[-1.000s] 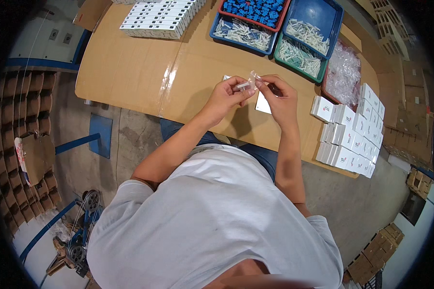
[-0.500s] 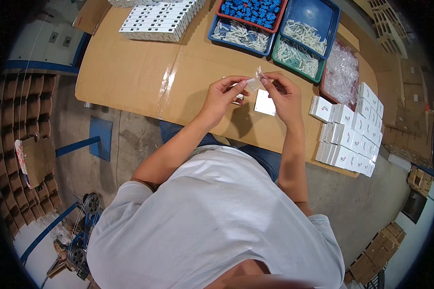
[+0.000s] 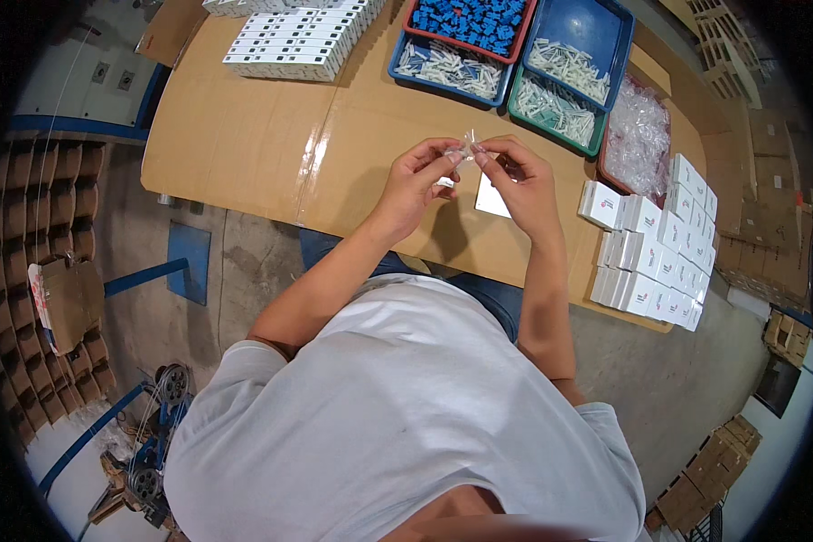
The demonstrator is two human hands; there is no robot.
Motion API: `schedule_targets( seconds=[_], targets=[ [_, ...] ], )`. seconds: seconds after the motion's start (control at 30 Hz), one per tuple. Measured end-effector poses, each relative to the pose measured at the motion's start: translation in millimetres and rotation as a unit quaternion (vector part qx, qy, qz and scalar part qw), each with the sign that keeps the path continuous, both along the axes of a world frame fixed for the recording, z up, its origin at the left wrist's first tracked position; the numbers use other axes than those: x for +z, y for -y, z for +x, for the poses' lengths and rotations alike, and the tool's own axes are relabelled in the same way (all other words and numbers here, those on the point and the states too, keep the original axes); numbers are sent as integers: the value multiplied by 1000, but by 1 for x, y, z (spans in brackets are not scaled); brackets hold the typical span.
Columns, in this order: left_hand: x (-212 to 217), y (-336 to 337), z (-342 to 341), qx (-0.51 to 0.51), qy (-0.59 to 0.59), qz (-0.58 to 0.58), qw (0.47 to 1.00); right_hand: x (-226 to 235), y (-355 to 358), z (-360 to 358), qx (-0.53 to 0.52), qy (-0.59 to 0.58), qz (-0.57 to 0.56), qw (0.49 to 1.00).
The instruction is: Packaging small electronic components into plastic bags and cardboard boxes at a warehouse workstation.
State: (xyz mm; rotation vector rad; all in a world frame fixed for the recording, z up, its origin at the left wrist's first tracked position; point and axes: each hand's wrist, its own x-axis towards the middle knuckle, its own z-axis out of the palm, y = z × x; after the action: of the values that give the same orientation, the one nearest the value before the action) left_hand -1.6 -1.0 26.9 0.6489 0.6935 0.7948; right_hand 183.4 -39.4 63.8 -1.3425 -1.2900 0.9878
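Over the cardboard-covered table, my left hand (image 3: 414,185) and my right hand (image 3: 522,185) are close together. Between their fingertips is a small clear plastic bag (image 3: 469,147), pinched from both sides. A white piece partly shows by my left fingers, but I cannot make out what it is. Just below my right hand a flat white square piece (image 3: 491,200) lies on the table, partly covered by the fingers.
Beyond my hands stand a red tray (image 3: 410,23) of blue parts, a blue tray (image 3: 397,77) of white pieces and a green tray (image 3: 551,135). A bin of clear bags (image 3: 640,135) and stacked white boxes (image 3: 655,262) are right. More white boxes (image 3: 298,45) sit far left.
My right hand has moved slightly left, toward my left hand. The clear bag looks more bunched up between the fingertips, and the white piece in it is less visible.
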Motion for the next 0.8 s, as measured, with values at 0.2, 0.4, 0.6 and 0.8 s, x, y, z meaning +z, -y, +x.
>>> schedule_targets(
  seconds=[0.2, 0.4, 0.6, 0.8],
  targets=[
    [-1, 0, 0, 14, -7, -13, 1000, -1, -1, -4, 0, -8, -1, 1000],
    [-4, 0, 5, 17, 36, -50, 998, -5, -2, -7, -12, -15, 1, 1000],
    [-2, 1, 10, 28, 35, -21, 999, -6, -3, -7, -19, -12, 16, 1000],
    [-6, -4, 7, 9, -32, 55, 998, -3, -2, -6, -38, -17, 5, 999]
  ],
)
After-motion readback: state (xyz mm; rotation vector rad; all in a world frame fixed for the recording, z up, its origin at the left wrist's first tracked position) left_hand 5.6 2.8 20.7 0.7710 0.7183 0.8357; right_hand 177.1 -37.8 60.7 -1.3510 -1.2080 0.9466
